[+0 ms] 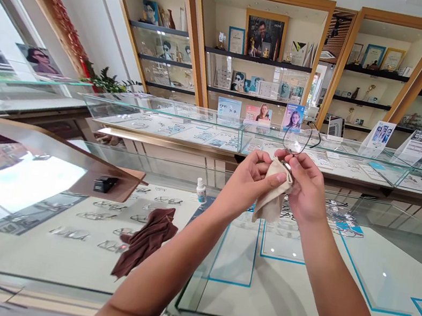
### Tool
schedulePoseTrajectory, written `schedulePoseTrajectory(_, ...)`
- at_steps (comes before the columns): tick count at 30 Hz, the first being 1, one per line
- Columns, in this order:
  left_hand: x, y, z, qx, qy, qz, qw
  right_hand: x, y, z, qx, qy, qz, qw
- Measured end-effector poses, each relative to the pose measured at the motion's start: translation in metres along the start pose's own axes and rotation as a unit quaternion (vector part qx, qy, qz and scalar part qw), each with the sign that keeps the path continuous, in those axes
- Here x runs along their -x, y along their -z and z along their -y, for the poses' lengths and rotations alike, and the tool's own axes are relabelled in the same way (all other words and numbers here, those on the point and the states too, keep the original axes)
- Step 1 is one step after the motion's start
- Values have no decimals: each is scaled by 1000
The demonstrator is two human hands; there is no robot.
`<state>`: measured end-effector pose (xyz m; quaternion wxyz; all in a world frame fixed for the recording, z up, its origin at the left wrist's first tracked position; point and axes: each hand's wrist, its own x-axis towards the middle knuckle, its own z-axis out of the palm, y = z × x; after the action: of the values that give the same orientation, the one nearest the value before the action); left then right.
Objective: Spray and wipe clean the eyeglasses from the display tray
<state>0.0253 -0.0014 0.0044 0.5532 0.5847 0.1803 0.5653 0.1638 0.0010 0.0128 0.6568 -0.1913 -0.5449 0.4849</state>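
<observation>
My left hand pinches a beige cleaning cloth, with the thumb pressing it from the front. A pair of thin dark-rimmed eyeglasses is held up between both hands, above the glass counter. My right hand grips the eyeglasses at the near side, its thumb and fingers closed by the cloth's edge. One lens and a dark temple rise above the fingers; the nearer lens is mostly hidden by cloth and hands. Below the hands hangs the loose end of the cloth.
A white spray bottle and a crumpled brown cloth lie left of my arms on the glass showcase. A wood-framed mirror leans at left. Spectacle frames show under the glass. Another showcase crosses behind.
</observation>
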Motion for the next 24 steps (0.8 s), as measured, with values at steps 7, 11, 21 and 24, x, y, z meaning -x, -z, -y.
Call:
schedulePoseTrajectory(7,1,-3,-1,-19,-33,-14,999,-1,0,0,-19,8,-4,1000)
schedulePoseTrajectory(11,3,-2,-7,-41,8,22,999,-1,0,1,-15,4,-2,1000)
schedulePoseTrajectory(21,5,2,-9,-80,66,10,995,-1,3,-2,-47,-30,10,998)
schedulePoseTrajectory(24,5,2,-9,-59,71,-3,996,-4,5,-5,-51,-30,8,998)
